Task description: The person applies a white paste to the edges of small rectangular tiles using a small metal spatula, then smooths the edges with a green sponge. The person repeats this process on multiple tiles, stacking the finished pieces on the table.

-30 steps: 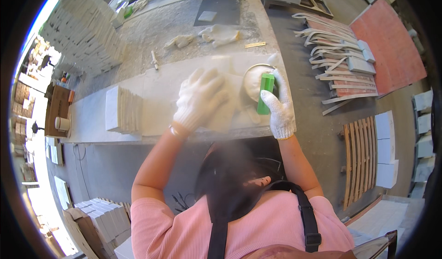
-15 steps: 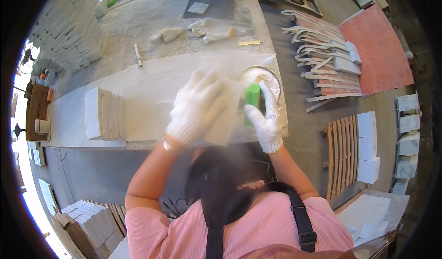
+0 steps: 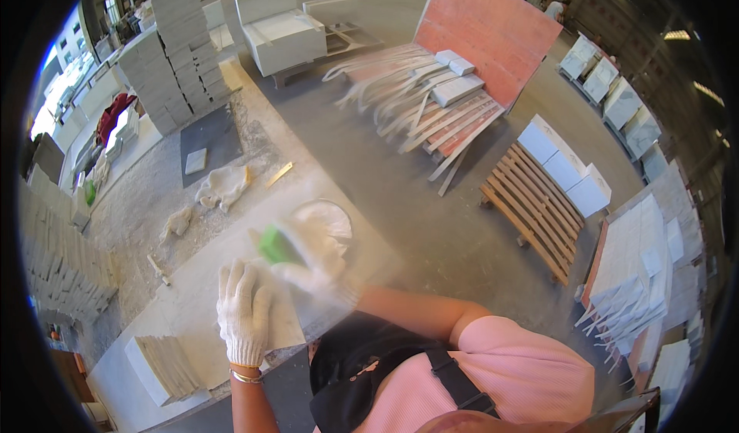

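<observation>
My left hand (image 3: pixel 245 310), in a white knit glove, lies flat with its fingers stretched out on a pale tile (image 3: pixel 285 324) near the table's front edge. Over the far side of that tile, my gloved right hand (image 3: pixel 319 264) grips a green block (image 3: pixel 275 245); both are blurred by motion. Just beyond the right hand sits a round dish of white powder (image 3: pixel 329 216), partly covered by the hand. A row of thin pale tiles (image 3: pixel 163 367) stands on edge to the left of my left hand.
Farther up the dusty table (image 3: pixel 223 144) lie crumpled gloves (image 3: pixel 223 187), a yellowish strip (image 3: pixel 280 174), a small pale tool (image 3: pixel 158 270) and a small tile (image 3: pixel 196 160) on a dark sheet. Tall tile stacks (image 3: pixel 181 48) rise behind. Wooden pallets (image 3: pixel 535 210) with white boxes stand right.
The view has swung to the right and up. My right hand has moved the green block away from beside the dish and over the tile. My left hand now rests nearer the tile's left edge.
</observation>
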`<state>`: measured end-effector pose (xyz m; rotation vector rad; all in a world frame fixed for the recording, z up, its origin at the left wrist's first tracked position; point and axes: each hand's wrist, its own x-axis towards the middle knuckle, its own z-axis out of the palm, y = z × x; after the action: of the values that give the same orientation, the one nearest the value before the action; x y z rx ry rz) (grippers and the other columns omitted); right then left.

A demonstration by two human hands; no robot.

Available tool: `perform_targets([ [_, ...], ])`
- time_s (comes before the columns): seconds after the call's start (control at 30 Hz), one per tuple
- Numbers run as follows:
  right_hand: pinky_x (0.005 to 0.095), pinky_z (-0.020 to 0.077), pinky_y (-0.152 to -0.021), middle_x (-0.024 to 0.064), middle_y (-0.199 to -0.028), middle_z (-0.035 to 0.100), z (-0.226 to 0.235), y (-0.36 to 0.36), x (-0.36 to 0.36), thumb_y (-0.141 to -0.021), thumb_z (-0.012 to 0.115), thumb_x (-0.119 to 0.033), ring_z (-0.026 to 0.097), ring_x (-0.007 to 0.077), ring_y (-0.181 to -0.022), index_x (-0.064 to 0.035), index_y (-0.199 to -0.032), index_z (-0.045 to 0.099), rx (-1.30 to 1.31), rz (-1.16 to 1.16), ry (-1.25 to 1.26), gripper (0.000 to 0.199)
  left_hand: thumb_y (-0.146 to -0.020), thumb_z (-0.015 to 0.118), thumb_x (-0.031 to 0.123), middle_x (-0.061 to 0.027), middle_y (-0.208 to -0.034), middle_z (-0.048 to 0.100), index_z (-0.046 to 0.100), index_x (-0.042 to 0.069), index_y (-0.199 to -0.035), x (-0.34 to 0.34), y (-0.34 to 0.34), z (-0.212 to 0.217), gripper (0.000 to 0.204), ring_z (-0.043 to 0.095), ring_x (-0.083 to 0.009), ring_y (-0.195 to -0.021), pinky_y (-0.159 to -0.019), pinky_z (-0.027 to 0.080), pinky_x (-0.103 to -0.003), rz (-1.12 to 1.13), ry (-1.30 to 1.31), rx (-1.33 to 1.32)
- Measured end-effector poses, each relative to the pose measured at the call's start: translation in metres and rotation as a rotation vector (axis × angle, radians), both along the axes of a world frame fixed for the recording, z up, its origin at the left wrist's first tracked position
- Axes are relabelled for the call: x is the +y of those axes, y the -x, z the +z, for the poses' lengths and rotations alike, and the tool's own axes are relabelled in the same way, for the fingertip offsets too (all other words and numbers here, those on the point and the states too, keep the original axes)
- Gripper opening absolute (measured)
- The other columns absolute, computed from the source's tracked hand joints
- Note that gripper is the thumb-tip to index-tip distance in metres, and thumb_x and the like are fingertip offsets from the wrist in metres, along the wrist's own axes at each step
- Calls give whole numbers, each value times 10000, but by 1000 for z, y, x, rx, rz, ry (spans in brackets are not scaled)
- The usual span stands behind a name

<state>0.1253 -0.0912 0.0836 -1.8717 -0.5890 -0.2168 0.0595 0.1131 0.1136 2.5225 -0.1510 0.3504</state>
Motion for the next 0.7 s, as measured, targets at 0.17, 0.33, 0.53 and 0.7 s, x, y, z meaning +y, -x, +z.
perform_targets([
  [0.17,424,363,-1230,235,-1556,484,-12,6,2,-917,797,-136,449,367,-1475,13,-1584,405,-149,-88,30,789,-964,665,192,-256,-1537,547,662,23,-1370,2,2,-1,440,429,-486,-1479,-1192,377,-531,20,2,16],
  [0.33,427,368,-1221,230,-1565,469,-14,9,-7,-937,784,-155,458,350,-1467,12,-1591,388,129,-42,-7,782,-964,664,192,-262,-1538,543,661,18,-1370,0,3,2,442,431,-490,-1477,-1201,371,-527,33,-3,47],
  [0.53,412,353,-1234,229,-1576,452,-19,0,15,-960,761,-177,447,357,-1475,9,-1599,377,17,-65,-73,768,-954,661,159,-264,-1533,549,664,8,-1363,1,1,-1,435,431,-495,-1477,-1208,363,-526,13,33,21],
  [0.7,409,342,-1242,226,-1595,430,-33,9,5,-959,752,-121,422,348,-1495,16,-1609,346,53,-89,-98,779,-964,659,159,-258,-1542,545,656,6,-1379,2,1,-4,442,422,-499,-1485,-1215,353,-523,13,22,28],
])
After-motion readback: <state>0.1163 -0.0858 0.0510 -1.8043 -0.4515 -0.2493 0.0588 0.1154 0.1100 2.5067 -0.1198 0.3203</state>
